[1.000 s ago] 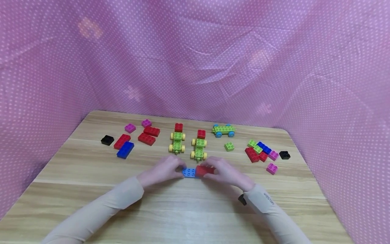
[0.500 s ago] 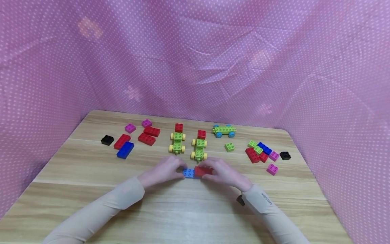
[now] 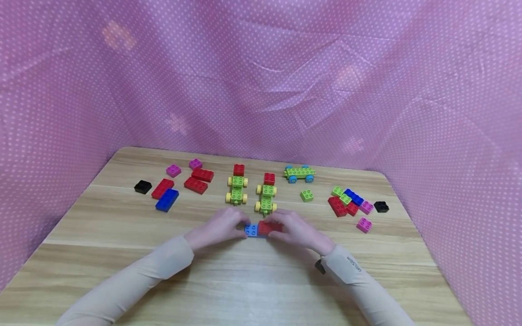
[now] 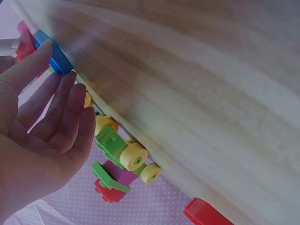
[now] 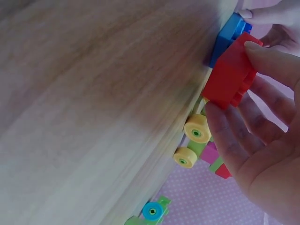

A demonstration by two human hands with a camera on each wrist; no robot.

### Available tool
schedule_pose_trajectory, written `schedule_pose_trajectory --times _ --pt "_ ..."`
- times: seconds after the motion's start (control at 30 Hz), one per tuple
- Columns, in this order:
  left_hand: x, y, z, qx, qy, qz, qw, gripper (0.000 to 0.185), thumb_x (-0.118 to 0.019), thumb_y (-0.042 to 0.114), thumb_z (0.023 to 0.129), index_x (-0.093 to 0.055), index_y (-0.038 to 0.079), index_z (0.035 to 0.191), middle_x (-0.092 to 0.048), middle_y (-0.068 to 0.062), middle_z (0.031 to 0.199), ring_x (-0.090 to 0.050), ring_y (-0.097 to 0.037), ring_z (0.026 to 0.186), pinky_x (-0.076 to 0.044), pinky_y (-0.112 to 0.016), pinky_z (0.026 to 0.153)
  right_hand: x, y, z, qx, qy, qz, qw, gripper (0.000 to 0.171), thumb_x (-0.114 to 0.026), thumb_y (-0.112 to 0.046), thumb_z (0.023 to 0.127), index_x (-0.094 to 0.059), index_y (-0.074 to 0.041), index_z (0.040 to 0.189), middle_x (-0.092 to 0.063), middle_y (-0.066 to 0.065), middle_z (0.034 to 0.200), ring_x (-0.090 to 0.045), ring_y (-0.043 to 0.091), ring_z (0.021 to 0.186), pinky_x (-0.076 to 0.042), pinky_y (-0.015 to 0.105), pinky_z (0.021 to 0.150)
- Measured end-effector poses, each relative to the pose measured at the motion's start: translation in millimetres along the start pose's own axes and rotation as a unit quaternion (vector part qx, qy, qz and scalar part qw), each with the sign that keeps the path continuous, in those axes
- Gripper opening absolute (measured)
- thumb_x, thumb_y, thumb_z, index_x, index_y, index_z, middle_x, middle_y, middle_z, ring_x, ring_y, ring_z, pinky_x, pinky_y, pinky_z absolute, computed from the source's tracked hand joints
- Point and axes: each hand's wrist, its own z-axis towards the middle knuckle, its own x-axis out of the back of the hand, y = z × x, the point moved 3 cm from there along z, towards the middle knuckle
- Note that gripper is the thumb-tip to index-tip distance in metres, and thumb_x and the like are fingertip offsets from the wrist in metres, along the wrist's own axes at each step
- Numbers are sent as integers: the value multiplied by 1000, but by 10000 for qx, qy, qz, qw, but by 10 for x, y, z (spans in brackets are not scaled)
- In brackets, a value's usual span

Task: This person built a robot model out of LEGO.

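Where the two hands meet near the middle of the wooden table (image 3: 244,280), the left hand (image 3: 220,228) has its thumb and fingers on the left end of a light blue brick (image 3: 251,230), fingers fairly straight, while the right hand (image 3: 295,230) pinches a red brick (image 3: 266,227) between thumb and fingers. The red brick sits partly on the right end of the blue one, touching it.

Just beyond the hands stand two green carts with yellow wheels (image 3: 237,189) (image 3: 266,198), each carrying a red block at its far end; the right cart is very close to the fingertips. Farther back lies a green cart with blue wheels (image 3: 299,173). A small green block (image 3: 306,195) lies to its near right. On the left are red, blue, pink and black bricks (image 3: 165,194); on the right, a heap of mixed bricks (image 3: 350,203). Pink dotted cloth (image 3: 261,81) walls in the table.
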Motion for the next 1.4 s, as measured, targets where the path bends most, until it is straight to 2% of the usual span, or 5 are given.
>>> schedule_pose_trajectory --times 0.2,0.6,1.1,1.4 --pt "-10 -6 14 39 -33 57 10000 32 -81 23 82 -74 15 112 -74 1 105 -64 -10 93 -55 -30 86 3 -22 10 -120 0 -54 9999 34 -75 -19 89 -67 -14 121 -72 3 117 -64 8 93 -58 24 81" --pt "4 8 18 117 -82 128 9998 31 -81 23 82 -74 14 111 -74 0 106 -64 -10 92 -56 -29 86 1 -36 28 -35 16 -178 9998 34 -76 -18 87 -67 -13 120 -72 4 114 -66 10 94 -59 25 84" --pt "8 29 23 54 -66 210 9997 29 -80 20 82 -75 12 110 -75 -1 104 -65 -10 91 -57 -30 84 21 -83 57 -27 -98 -473 9988 33 -75 -19 89 -69 -13 121 -73 2 112 -67 9 95 -57 20 82" --pt "7 51 21 -107 63 307 9995 27 -82 17 79 -76 11 105 -75 0 98 -62 -8 83 -56 -26 77 8 -102 69 -69 -68 -438 9990 32 -76 -17 87 -70 -12 118 -74 3 110 -68 10 93 -57 20 81"
